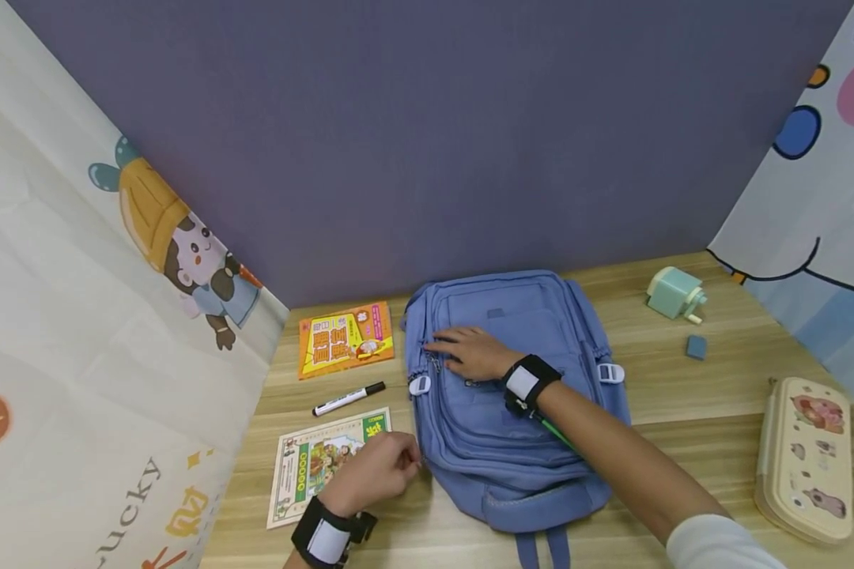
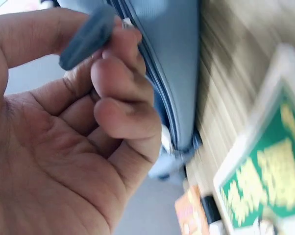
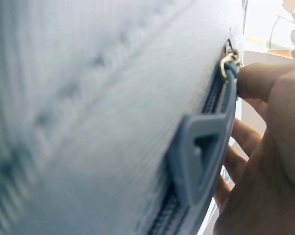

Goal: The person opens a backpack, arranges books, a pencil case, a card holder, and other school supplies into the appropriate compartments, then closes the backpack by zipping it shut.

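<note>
Beside the backpack, your left hand pinches its zip pull, right hand spread-fingered atop; zipping looks unfinished.

Study corner: backpack, pencil sharpener

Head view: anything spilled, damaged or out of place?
Nothing stands out: no spill or visible damage. The backpack lies on the table, the marker looks capped, and the pencil case looks closed. The marker lies at a slant, but that seems ordinary.
</note>
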The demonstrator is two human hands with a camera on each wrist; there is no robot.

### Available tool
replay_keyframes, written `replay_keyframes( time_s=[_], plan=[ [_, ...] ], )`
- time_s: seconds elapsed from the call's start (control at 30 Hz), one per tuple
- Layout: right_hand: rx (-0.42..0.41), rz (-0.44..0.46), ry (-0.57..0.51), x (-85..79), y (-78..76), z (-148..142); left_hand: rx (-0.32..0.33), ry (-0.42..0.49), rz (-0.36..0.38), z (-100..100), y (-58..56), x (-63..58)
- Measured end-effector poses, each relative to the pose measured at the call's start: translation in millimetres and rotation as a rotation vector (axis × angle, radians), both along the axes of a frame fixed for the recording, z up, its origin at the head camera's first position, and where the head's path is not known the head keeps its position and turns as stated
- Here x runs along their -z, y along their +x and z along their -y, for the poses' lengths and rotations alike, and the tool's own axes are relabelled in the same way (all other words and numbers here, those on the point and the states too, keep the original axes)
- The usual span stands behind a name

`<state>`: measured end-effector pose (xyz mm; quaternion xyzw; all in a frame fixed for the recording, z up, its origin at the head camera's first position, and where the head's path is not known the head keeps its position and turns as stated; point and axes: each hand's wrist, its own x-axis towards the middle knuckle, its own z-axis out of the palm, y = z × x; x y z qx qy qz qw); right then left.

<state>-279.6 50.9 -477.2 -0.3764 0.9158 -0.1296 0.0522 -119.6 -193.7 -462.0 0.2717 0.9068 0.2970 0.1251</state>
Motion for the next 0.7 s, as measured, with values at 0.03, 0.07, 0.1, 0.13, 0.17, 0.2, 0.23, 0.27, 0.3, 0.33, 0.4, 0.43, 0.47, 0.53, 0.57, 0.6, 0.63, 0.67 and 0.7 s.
replay_keyframes(
  time_s=[0.03, 0.07, 0.1, 0.13, 0.17, 0.2, 0.23, 0.27, 0.3, 0.33, 0.4, 0.43, 0.47, 0.53, 0.57, 0.6, 0.63, 0.67, 0.7],
  plan=[
    [0.001, 0.004, -0.007, -0.1, 0.2, 0, 0.016, 0.004, 0.004, -3, 2.0, -0.9],
    [0.003, 0.004, -0.013, -0.2, 0.3, 0, 0.034, 0.01, 0.006, -5, 3.9, -2.1],
    [0.005, -0.001, -0.018, -0.2, 0.3, 0, 0.053, 0.014, 0.004, -9, 5.6, -3.3],
    [0.008, -0.001, -0.019, 0.0, 0.0, 0, 0.069, 0.014, -0.002, -12, 7.2, -4.5],
    [0.01, -0.001, -0.018, 0.2, -0.3, 0, 0.08, 0.008, -0.014, -15, 8.7, -5.5],
    [0.01, -0.001, -0.015, 0.5, -0.6, 0, 0.086, -0.002, -0.028, -18, 10.2, -6.8],
    [0.011, -0.002, -0.01, 1.0, -0.9, 0, 0.087, -0.011, -0.042, -21, 11.6, -8.2],
    [0.01, 0.002, -0.007, 1.3, -1.1, 1, 0.086, -0.024, -0.059, -23, 12.9, -9.3],
    [0.01, 0.009, -0.002, 1.5, -1.3, 1, 0.083, -0.04, -0.076, -24, 14.3, -10.1],
    [0.009, 0.014, 0.001, 1.3, -1.0, 1, 0.078, -0.055, -0.093, -25, 15.5, -10.9],
    [0.005, 0.022, 0.01, -0.6, 0.1, 1, 0.068, -0.073, -0.108, -26, 17.5, -11.8],
    [0.001, 0.019, 0.013, -2.9, 0.5, 1, 0.066, -0.079, -0.11, -25, 17.0, -12.3],
    [-0.003, 0.015, 0.013, -6.2, 1.7, 1, 0.064, -0.085, -0.112, -25, 16.5, -12.6],
    [-0.027, -0.009, 0.01, -18.2, 8.7, 2, 0.06, -0.087, -0.09, -23, 15.7, -13.9],
    [-0.044, -0.027, -0.001, -25.6, 14.5, 4, 0.06, -0.083, -0.078, -21, 15.3, -14.6],
    [-0.063, -0.043, -0.021, -34.0, 23.2, 6, 0.062, -0.077, -0.064, -20, 15.1, -15.5],
    [-0.088, -0.042, -0.052, -42.0, 33.9, 8, 0.065, -0.07, -0.055, -18, 15.0, -16.6],
    [-0.115, -0.03, -0.081, -50.0, 46.3, 10, 0.071, -0.059, -0.046, -17, 14.8, -17.6],
    [-0.15, -0.008, -0.109, -56.7, 60.2, 12, 0.077, -0.048, -0.038, -16, 14.6, -18.8]
  ],
)
